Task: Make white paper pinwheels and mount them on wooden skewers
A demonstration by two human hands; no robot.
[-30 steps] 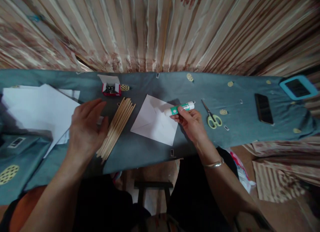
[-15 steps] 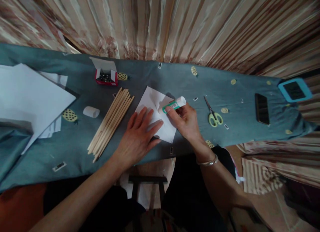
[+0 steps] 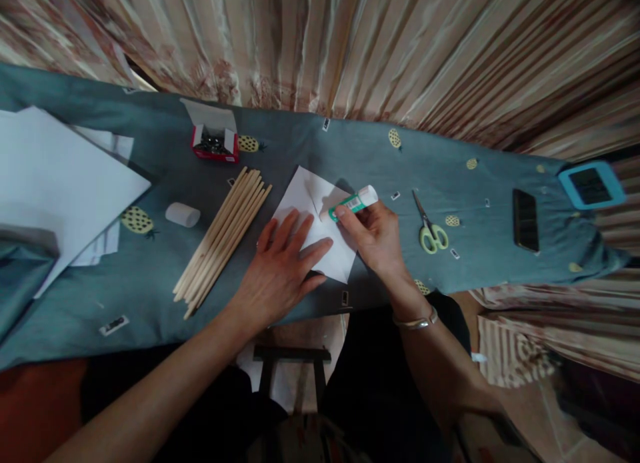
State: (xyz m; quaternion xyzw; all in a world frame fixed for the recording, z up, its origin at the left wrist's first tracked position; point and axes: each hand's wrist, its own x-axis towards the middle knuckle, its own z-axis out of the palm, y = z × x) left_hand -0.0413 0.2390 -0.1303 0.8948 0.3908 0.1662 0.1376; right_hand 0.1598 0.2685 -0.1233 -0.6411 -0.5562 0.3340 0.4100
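A folded piece of white paper (image 3: 296,195) lies on the table, its flaps meeting in a crease near the middle. My left hand (image 3: 277,266) rests on the paper's lower left part, fingers spread and flat. Between the thumb and fingers of my right hand (image 3: 375,236) is a green and white glue stick (image 3: 354,202), tilted, its lower end at the paper by the crease. Whether the tip touches the paper I cannot tell. The white glue stick cap (image 3: 183,214) lies on its side, left of a bundle of wooden sticks (image 3: 223,243).
Green-handled scissors (image 3: 430,230) lie right of my right hand. Farther right are a black phone (image 3: 525,219) and a blue-framed device (image 3: 592,184). An open red box (image 3: 216,146) of small metal pieces stands behind the sticks. White sheets (image 3: 75,183) are stacked at left; a curtain (image 3: 300,50) hangs behind.
My right hand and the glue stick have shifted slightly right over the paper. My left hand stays on the paper. The whole view has tilted a little.
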